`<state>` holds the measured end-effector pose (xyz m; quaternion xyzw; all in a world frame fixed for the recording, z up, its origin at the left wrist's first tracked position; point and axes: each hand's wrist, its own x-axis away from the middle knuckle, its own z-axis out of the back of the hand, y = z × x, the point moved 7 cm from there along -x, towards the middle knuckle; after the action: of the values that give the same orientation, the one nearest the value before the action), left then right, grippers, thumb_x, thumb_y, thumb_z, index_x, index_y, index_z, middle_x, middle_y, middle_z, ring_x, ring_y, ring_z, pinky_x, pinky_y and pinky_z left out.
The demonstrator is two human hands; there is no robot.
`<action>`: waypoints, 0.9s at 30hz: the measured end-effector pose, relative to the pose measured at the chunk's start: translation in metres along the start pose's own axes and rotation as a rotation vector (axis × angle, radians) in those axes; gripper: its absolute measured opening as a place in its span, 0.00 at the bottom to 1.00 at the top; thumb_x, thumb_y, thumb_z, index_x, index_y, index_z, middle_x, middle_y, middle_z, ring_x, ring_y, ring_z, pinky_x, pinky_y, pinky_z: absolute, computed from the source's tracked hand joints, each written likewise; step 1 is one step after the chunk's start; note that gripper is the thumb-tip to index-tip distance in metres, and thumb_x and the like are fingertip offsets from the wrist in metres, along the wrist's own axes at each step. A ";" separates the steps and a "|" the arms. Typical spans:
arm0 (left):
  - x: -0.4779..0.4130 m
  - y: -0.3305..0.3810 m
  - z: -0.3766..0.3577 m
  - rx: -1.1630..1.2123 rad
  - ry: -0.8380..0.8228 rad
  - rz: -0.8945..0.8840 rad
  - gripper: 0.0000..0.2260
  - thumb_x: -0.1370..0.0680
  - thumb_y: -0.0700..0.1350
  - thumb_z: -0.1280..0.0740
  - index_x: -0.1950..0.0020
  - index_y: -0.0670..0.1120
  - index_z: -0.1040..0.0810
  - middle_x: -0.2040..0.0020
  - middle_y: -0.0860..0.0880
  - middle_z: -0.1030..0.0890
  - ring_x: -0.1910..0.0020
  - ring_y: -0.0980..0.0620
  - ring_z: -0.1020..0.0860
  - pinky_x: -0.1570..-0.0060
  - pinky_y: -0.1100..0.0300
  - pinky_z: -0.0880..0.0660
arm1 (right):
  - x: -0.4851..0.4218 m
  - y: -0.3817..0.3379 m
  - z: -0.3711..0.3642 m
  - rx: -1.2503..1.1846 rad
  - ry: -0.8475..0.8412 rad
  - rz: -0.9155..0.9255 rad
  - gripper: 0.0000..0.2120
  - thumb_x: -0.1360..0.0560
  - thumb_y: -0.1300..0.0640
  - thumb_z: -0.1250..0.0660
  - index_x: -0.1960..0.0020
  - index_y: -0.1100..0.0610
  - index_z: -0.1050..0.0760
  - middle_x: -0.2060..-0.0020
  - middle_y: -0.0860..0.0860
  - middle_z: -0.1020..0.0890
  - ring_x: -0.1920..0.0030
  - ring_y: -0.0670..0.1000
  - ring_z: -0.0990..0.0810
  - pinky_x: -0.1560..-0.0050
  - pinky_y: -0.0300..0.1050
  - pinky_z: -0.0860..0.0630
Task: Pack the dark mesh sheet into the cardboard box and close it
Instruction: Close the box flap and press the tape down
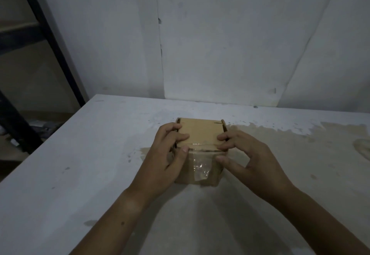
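Note:
A small cardboard box stands in the middle of the table, its top flap folded down flat. Clear tape shines on its near face. My left hand grips the box's left side, fingers curled over the top edge and thumb on the near corner. My right hand holds the right side, fingertips on the lid's right edge and thumb against the near face. The dark mesh sheet is not visible anywhere.
The table is white with a worn tan patch on its right half. A white wall panel rises right behind it. A dark metal shelf frame stands off the table's left edge.

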<state>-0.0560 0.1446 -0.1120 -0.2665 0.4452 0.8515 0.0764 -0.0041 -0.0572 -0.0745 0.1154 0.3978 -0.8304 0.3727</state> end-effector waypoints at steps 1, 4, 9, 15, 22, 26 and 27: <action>0.000 0.000 0.000 -0.022 -0.006 -0.004 0.12 0.17 0.53 0.40 0.37 0.53 0.23 0.29 0.59 0.33 0.26 0.55 0.33 0.34 0.62 0.29 | 0.005 -0.004 0.000 0.050 0.034 0.008 0.11 0.28 0.45 0.30 0.50 0.51 0.19 0.44 0.41 0.21 0.40 0.40 0.25 0.40 0.35 0.30; -0.002 0.004 -0.001 -0.082 -0.017 -0.042 0.15 0.17 0.50 0.39 0.32 0.50 0.24 0.26 0.61 0.32 0.23 0.56 0.37 0.28 0.57 0.35 | 0.029 -0.009 0.000 -0.001 0.241 -0.085 0.05 0.28 0.48 0.31 0.57 0.48 0.25 0.59 0.41 0.21 0.55 0.42 0.23 0.55 0.34 0.28; -0.004 0.009 -0.002 -0.100 -0.034 -0.047 0.14 0.17 0.44 0.37 0.31 0.49 0.24 0.28 0.60 0.28 0.22 0.58 0.39 0.27 0.51 0.34 | 0.054 0.004 -0.048 -0.618 0.249 -0.491 0.18 0.30 0.56 0.26 0.68 0.60 0.33 0.66 0.51 0.15 0.61 0.48 0.15 0.64 0.38 0.24; -0.003 0.011 -0.005 -0.101 -0.103 -0.031 0.16 0.17 0.44 0.42 0.32 0.50 0.22 0.27 0.54 0.29 0.21 0.58 0.44 0.24 0.61 0.42 | 0.053 0.005 -0.060 -0.745 0.324 -0.566 0.19 0.30 0.64 0.26 0.66 0.57 0.36 0.71 0.55 0.18 0.72 0.48 0.22 0.70 0.38 0.27; -0.002 0.010 -0.005 -0.096 -0.124 0.008 0.16 0.17 0.46 0.42 0.32 0.51 0.22 0.27 0.57 0.31 0.21 0.62 0.46 0.25 0.65 0.44 | 0.054 0.006 -0.065 -0.658 0.328 -0.539 0.22 0.29 0.64 0.26 0.66 0.56 0.40 0.74 0.52 0.20 0.74 0.46 0.26 0.72 0.36 0.29; -0.001 0.012 -0.006 -0.082 -0.130 0.019 0.15 0.16 0.44 0.41 0.32 0.50 0.22 0.26 0.57 0.32 0.21 0.63 0.47 0.26 0.70 0.46 | 0.055 0.006 -0.065 -0.601 0.366 -0.498 0.23 0.30 0.64 0.26 0.67 0.56 0.41 0.74 0.51 0.20 0.76 0.44 0.28 0.73 0.34 0.30; -0.001 0.012 -0.005 -0.083 -0.128 0.019 0.15 0.16 0.44 0.41 0.33 0.50 0.22 0.27 0.57 0.32 0.21 0.63 0.47 0.27 0.71 0.46 | 0.055 0.006 -0.066 -0.582 0.370 -0.490 0.23 0.30 0.64 0.26 0.66 0.56 0.41 0.74 0.51 0.20 0.76 0.44 0.28 0.73 0.34 0.30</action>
<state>-0.0575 0.1334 -0.1057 -0.2103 0.4063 0.8851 0.0856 -0.0447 -0.0395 -0.1477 0.0545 0.6916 -0.7127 0.1035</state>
